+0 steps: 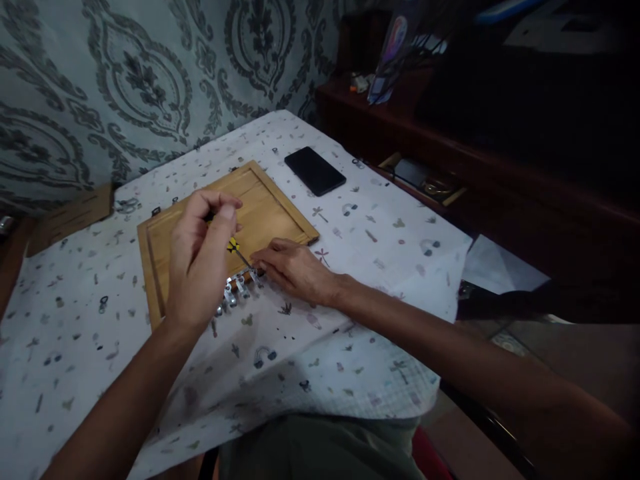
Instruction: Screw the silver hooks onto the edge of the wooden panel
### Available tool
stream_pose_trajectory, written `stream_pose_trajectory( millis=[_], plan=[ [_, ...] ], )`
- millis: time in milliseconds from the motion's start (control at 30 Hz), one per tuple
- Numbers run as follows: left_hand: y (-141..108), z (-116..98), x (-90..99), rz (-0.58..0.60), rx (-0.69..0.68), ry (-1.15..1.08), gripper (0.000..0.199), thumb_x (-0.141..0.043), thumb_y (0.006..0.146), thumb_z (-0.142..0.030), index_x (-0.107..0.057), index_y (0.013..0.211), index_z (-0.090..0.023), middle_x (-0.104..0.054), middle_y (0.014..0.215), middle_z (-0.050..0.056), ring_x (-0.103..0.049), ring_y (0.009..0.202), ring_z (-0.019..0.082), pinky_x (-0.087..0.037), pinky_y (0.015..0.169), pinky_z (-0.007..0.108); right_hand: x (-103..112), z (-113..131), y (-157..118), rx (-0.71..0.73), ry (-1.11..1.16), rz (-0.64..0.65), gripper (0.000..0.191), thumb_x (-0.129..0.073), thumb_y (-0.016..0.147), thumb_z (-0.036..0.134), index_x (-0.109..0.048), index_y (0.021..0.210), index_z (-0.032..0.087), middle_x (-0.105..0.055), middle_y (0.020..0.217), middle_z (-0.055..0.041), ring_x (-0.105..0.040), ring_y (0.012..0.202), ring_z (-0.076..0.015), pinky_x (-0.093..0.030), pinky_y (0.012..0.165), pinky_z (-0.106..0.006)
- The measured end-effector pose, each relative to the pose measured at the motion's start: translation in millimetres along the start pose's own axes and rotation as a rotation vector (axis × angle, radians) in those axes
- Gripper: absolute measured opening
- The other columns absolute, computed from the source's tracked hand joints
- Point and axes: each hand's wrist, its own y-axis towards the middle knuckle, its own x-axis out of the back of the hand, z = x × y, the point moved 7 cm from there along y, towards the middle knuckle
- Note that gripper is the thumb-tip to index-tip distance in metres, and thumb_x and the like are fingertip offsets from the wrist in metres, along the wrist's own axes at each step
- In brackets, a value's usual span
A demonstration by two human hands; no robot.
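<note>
My left hand is curled around the handle of a yellow-and-black screwdriver, partly hidden behind the thumb. The thin shaft slants down to the right, its tip near a metal clip at the close edge of a framed wooden board. From the right, my right hand reaches in with fingers bent and pinched together beside that tip and clip. More small silver clips stand in a row along the same edge, some partly hidden by my left wrist.
A patterned white cloth covers the table. Beyond the board lies a black phone. A cardboard piece and scissors are at the left back. To the right stands a dark desk with an open drawer.
</note>
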Motion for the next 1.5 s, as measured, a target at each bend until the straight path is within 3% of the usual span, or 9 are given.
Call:
stream_pose_trajectory(
  millis=[200, 367, 533, 667, 767, 867, 1067, 1400, 1500],
  plan=[
    [13.2, 3.0, -19.5, -0.132, 0.049, -0.312, 0.036, -0.059, 0.100, -0.037, -0.061, 0.069, -0.019, -0.030, 0.058, -0.004, -0.026, 0.051, 0.010, -0.019, 0.051, 0.029, -1.5, -1.1, 0.1, -0.011, -0.012, 0.011, 0.033, -0.038, 0.105, 0.023, -0.067, 0.113, 0.010, -0.063, 0.090, -0.0111, -0.055, 0.088, -0.0216, -0.044, 0.080, -0.032],
    [19.3, 4.4, -27.2, -0.112, 0.087, -0.361, 0.041, -0.063, 0.097, -0.046, -0.059, 0.067, -0.019, -0.024, 0.047, -0.007, -0.019, 0.041, 0.007, -0.014, 0.044, 0.028, -1.8, -0.7, 1.1, -0.009, -0.041, 0.023, 0.040, -0.033, 0.107, 0.027, -0.068, 0.109, 0.009, -0.061, 0.086, -0.0104, -0.053, 0.085, -0.0210, -0.043, 0.078, -0.032],
    [27.0, 9.4, -29.2, 0.100, 0.128, -0.458, 0.048, -0.059, 0.097, -0.058, -0.057, 0.068, -0.019, -0.014, 0.042, -0.011, -0.009, 0.034, 0.005, -0.009, 0.038, 0.026, -1.8, -1.5, 0.9, -0.007, -0.054, 0.006, 0.038, -0.035, 0.106, 0.026, -0.068, 0.111, 0.008, -0.059, 0.085, -0.0090, -0.052, 0.083, -0.0202, -0.042, 0.075, -0.031],
    [27.0, 10.4, -29.6, 0.335, 0.179, -0.490, 0.040, -0.062, 0.096, -0.050, -0.060, 0.071, -0.020, -0.011, 0.046, -0.011, -0.006, 0.035, 0.005, -0.011, 0.037, 0.023, -2.1, -1.7, -0.2, -0.002, -0.059, -0.006, 0.034, -0.038, 0.105, 0.023, -0.068, 0.115, 0.010, -0.058, 0.086, -0.0082, -0.050, 0.083, -0.0201, -0.042, 0.076, -0.030],
    [25.2, 7.8, -29.2, 0.379, 0.158, -0.498, 0.029, -0.066, 0.094, -0.041, -0.064, 0.075, -0.020, -0.012, 0.046, -0.011, -0.007, 0.036, 0.005, -0.014, 0.038, 0.023, -2.1, -1.3, 0.3, -0.008, -0.059, -0.004, 0.031, -0.040, 0.104, 0.021, -0.068, 0.114, 0.010, -0.058, 0.085, -0.0078, -0.051, 0.083, -0.0203, -0.042, 0.076, -0.030],
    [22.6, 6.2, -30.1, 0.319, 0.138, -0.471, 0.020, -0.066, 0.095, -0.034, -0.067, 0.081, -0.019, -0.021, 0.045, -0.010, -0.015, 0.037, 0.007, -0.017, 0.040, 0.023, -1.5, -0.8, 1.0, -0.012, -0.059, -0.007, 0.031, -0.040, 0.104, 0.022, -0.069, 0.109, 0.011, -0.059, 0.083, -0.0078, -0.052, 0.083, -0.0205, -0.042, 0.077, -0.030],
    [16.4, -0.3, -20.7, 0.041, 0.052, -0.320, 0.017, -0.069, 0.093, -0.035, -0.069, 0.085, -0.020, -0.046, 0.059, -0.003, -0.041, 0.054, 0.012, -0.035, 0.055, 0.026, -1.0, -0.9, 0.4, -0.007, -0.055, -0.001, 0.033, -0.039, 0.105, 0.023, -0.068, 0.111, 0.009, -0.062, 0.088, -0.0106, -0.054, 0.087, -0.0211, -0.044, 0.079, -0.031],
    [13.5, -2.1, -15.3, -0.129, 0.057, -0.343, 0.029, -0.067, 0.095, -0.043, -0.066, 0.075, -0.021, -0.027, 0.050, -0.007, -0.019, 0.045, 0.010, -0.018, 0.046, 0.027, -1.5, 0.8, 2.0, -0.011, -0.061, 0.021, 0.034, -0.037, 0.106, 0.025, -0.068, 0.109, 0.010, -0.061, 0.086, -0.0098, -0.053, 0.087, -0.0215, -0.043, 0.080, -0.033],
    [16.7, -0.4, -13.4, -0.108, 0.072, -0.328, 0.039, -0.062, 0.096, -0.051, -0.063, 0.071, -0.021, -0.023, 0.048, -0.007, -0.019, 0.042, 0.009, -0.018, 0.044, 0.027, -0.6, 1.3, 1.8, -0.010, -0.048, 0.018, 0.034, -0.037, 0.106, 0.024, -0.068, 0.109, 0.010, -0.061, 0.086, -0.0099, -0.054, 0.086, -0.0212, -0.043, 0.080, -0.033]
  ],
)
